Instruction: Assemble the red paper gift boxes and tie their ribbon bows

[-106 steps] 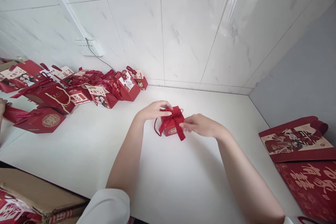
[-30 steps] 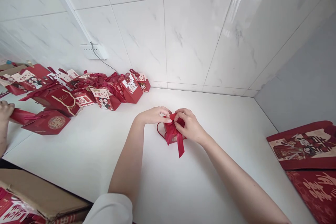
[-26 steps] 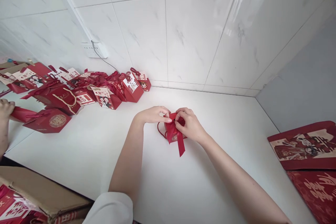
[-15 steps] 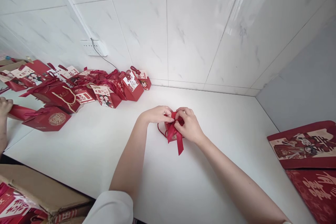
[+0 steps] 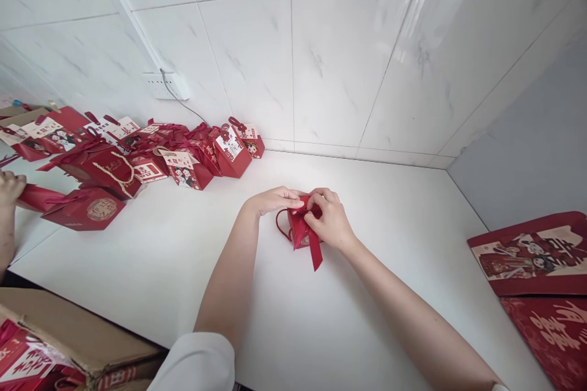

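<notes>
A small red gift box (image 5: 302, 241) with a cord handle looping out on its left sits on the white table in front of me. Red ribbon (image 5: 315, 252) is gathered at its top, and one tail hangs down the front. My left hand (image 5: 278, 199) comes in from the left, its thumb pressed on the ribbon at the top of the box. From the right, my right hand (image 5: 331, 217) pinches the ribbon between curled fingers. Both hands partly cover the ribbon's knot or loop, so its form cannot be made out.
Several red gift boxes (image 5: 186, 168) crowd the table's back left, below a wall socket (image 5: 165, 85). At the left edge another person's hand (image 5: 10, 189) holds something red. A cardboard box (image 5: 68, 324) with red packages stands lower left. Large red printed bags (image 5: 532, 253) lie at right.
My left thumb has straightened and lies flatter on the ribbon. The right hand has hardly moved. The box stays in place, with a slight shift of the whole view.
</notes>
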A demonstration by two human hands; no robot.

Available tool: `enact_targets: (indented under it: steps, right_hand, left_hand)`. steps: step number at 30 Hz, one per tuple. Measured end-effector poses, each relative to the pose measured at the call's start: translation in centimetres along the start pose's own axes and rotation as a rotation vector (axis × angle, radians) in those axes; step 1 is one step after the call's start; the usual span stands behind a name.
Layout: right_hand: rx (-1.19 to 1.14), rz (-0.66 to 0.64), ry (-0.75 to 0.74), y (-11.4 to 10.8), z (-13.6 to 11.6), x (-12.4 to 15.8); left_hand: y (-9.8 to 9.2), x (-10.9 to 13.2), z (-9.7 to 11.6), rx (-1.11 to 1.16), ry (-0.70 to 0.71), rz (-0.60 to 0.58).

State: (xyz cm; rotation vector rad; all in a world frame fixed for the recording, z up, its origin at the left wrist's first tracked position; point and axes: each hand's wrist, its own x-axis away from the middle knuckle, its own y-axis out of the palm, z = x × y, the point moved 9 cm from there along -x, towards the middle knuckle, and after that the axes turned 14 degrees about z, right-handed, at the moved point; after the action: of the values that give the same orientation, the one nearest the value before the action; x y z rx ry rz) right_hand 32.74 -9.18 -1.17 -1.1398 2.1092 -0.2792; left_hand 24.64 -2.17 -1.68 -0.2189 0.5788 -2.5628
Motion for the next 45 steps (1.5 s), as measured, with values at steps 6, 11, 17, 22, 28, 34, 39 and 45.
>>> enact_targets:
  steps: [6, 11, 17, 22, 28, 34, 39, 45]
  right_hand:
    - [-0.090, -0.103, -0.035, -0.8, 0.1, -0.6]
    - [-0.116, -0.079, -0.068, -0.7, -0.4, -0.4]
    - [-0.074, -0.034, -0.076, 0.0, -0.7, 0.1]
    - [-0.020, -0.014, -0.073, 0.1, -0.7, 0.1]
    - [0.032, 0.007, -0.069, 0.1, -0.6, 0.2]
    - [0.000, -0.002, -0.073, 0.0, -0.5, 0.3]
    - [-0.215, -0.083, 0.019, -1.1, 0.9, -1.1]
    - [-0.185, -0.201, 0.101, -2.6, 2.2, -1.6]
  left_hand:
    - [-0.9, 0.6, 1.6, 0.189, -0.028, 0.044]
    - [-0.9, 0.5, 1.9, 0.090, -0.061, 0.065]
    - [-1.3, 0.5, 1.5, -0.119, -0.078, 0.100]
    - [-2.0, 1.1, 1.1, -0.275, -0.115, 0.093]
    - [-2.6, 1.6, 0.5, -0.369, -0.162, 0.081]
    - [-3.0, 2.1, 0.3, -0.387, -0.182, 0.065]
    - [-3.9, 2.5, 0.9, -0.364, -0.200, 0.148]
    - [-3.3, 1.5, 2.5, -0.351, -0.078, 0.261]
